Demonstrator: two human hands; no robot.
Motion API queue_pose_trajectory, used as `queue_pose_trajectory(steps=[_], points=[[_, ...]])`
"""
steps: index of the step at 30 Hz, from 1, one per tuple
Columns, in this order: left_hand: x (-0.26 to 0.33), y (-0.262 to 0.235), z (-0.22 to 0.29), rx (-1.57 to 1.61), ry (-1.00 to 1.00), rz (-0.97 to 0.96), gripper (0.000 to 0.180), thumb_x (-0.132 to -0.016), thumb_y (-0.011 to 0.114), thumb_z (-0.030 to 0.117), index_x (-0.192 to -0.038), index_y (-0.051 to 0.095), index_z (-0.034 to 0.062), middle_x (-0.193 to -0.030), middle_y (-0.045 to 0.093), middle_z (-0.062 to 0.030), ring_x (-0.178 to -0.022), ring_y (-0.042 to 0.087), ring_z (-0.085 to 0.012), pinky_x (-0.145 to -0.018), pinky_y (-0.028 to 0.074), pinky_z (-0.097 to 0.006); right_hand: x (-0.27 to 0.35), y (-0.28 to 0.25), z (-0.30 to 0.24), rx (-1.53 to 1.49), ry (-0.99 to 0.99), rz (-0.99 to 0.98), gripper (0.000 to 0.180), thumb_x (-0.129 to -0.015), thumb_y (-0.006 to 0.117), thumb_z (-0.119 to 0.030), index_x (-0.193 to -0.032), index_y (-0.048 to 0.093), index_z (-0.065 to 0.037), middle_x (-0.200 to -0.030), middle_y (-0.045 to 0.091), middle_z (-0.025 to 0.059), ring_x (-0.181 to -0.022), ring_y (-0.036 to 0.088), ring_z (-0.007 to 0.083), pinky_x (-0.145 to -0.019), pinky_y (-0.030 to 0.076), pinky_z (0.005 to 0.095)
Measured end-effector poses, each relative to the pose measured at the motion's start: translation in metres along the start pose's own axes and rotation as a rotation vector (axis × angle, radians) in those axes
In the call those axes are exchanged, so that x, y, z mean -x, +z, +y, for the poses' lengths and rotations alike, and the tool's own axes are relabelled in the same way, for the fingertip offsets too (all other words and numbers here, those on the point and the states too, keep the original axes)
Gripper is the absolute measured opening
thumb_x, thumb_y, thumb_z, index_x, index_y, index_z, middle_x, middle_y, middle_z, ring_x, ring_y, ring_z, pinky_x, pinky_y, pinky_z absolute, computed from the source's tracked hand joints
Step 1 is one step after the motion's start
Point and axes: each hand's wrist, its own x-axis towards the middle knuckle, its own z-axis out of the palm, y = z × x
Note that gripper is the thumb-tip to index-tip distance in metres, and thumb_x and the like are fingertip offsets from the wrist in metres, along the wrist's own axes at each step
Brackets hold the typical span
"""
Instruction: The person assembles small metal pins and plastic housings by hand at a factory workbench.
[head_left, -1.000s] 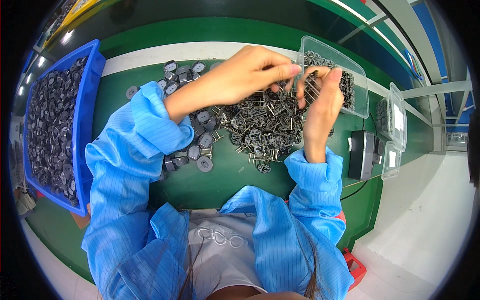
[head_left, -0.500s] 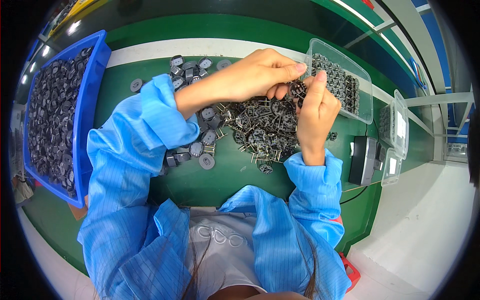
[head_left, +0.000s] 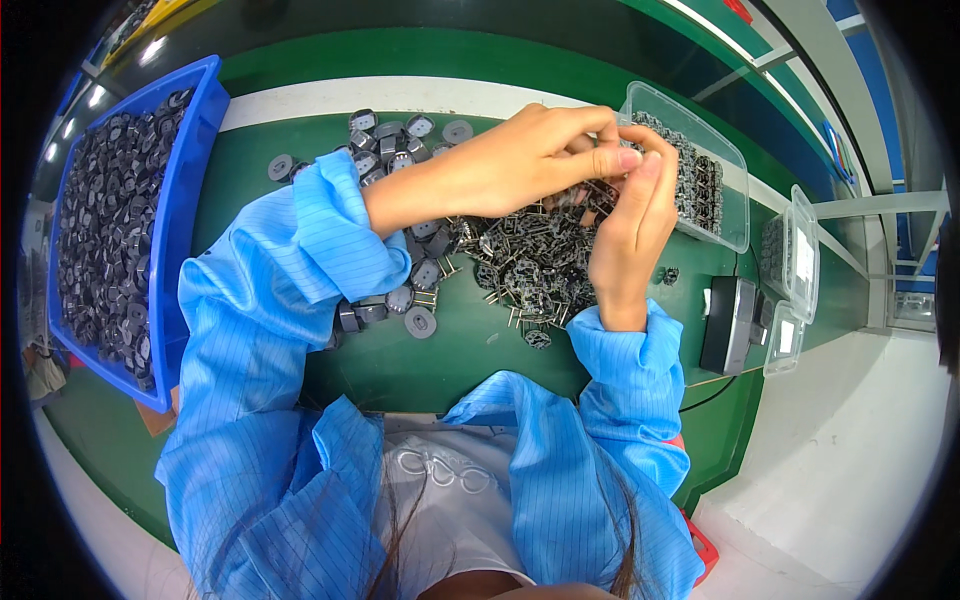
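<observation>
My left hand point(head_left: 560, 150) reaches across to the right, its thumb and fingers pinched against the fingertips of my right hand point(head_left: 635, 220). A small round dark circuit board point(head_left: 600, 190) is partly visible between my hands, with the right hand closed around its side. What the left fingertips pinch is hidden. Below them lies a heap of round circuit boards with metal pins point(head_left: 530, 270). Left of the heap, partly under my left forearm, are loose grey round plastic plug housings point(head_left: 420, 322), some with pins showing.
A blue bin point(head_left: 165, 240) full of grey housings stands at the left. At the back right is a clear plastic box point(head_left: 745, 200) with rows of small boards. A black device point(head_left: 728, 325) with a cable and lidded clear boxes point(head_left: 800, 250) sit at the right.
Both hands' fingertips have come together and shifted slightly right, and my left fingers are now more curled. The round circuit board between them is more covered than before.
</observation>
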Motion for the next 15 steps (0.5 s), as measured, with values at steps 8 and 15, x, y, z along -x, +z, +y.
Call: queue_pose_trajectory(steps=[8, 15], points=[[-0.005, -0.007, -0.011, -0.202, 0.06, 0.235, 0.028, -0.095, 0.051, 0.024, -0.088, 0.054, -0.0037, -0.072, 0.052, -0.0003, -0.065, 0.045, -0.0055, -0.057, 0.04, -0.026, 0.0, -0.001, 0.006, 0.129, 0.099, 0.035, 0.042, -0.098, 0.039, -0.024, -0.074, 0.06, 0.003, -0.054, 0.055, 0.0083, -0.048, 0.052, 0.0147, -0.049, 0.042, 0.0313], [0.003, 0.005, -0.002, 0.008, 0.027, 0.17, 0.042, -0.097, 0.044, 0.034, -0.088, 0.059, -0.0046, -0.065, 0.051, -0.0029, -0.059, 0.046, -0.0101, -0.052, 0.04, -0.027, -0.003, -0.002, 0.007, -0.066, 0.135, 0.083, 0.049, -0.099, 0.036, -0.028, -0.067, 0.06, 0.002, -0.056, 0.058, 0.0074, -0.05, 0.048, 0.0121, -0.047, 0.034, 0.0264]])
